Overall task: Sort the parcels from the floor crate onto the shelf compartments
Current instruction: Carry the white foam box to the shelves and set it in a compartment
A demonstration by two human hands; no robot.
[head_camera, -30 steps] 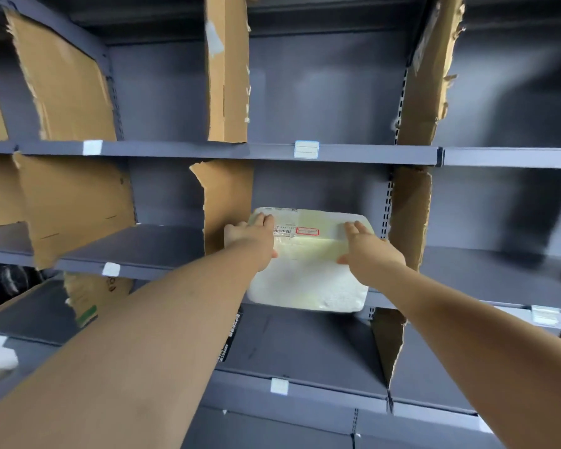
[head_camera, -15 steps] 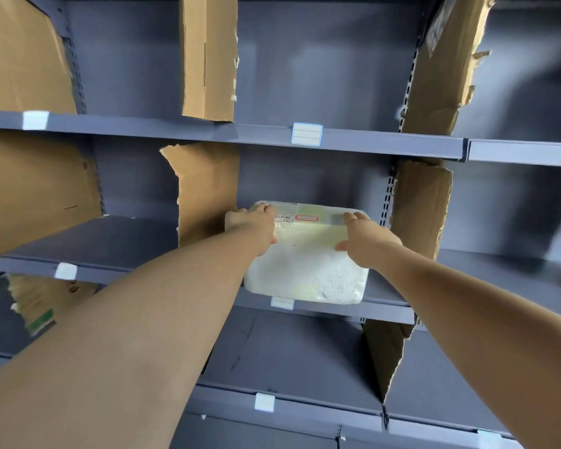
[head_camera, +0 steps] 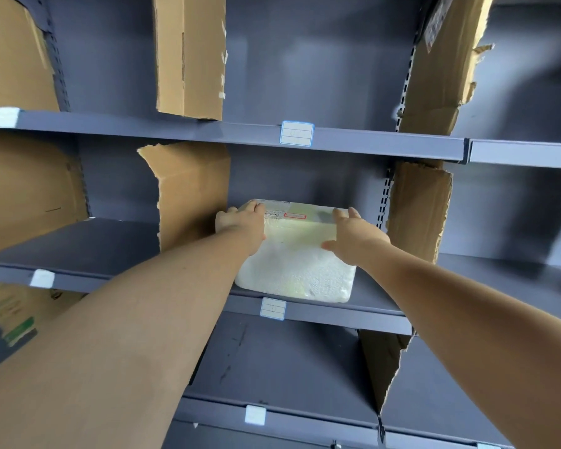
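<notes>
A white foam parcel (head_camera: 293, 267) with a printed label and a red-framed sticker lies flat on the middle shelf board (head_camera: 374, 303), between two cardboard dividers. My left hand (head_camera: 240, 218) curls round its far left corner, fingers over the top. My right hand (head_camera: 353, 233) lies on its right top side with fingers straight and thumb spread. The parcel's front edge sits just behind the shelf lip. The floor crate is out of view.
Grey metal shelving fills the view, split by torn cardboard dividers (head_camera: 191, 192) (head_camera: 418, 205). White label tags (head_camera: 297, 133) (head_camera: 272, 308) mark the shelf lips. The compartments to the left (head_camera: 78, 244), right (head_camera: 499, 270) and below (head_camera: 282, 361) hold no parcels.
The parcel has slid further back onto the middle shelf; earlier its front overhung the lip. Both hands have stayed on it and reached further in.
</notes>
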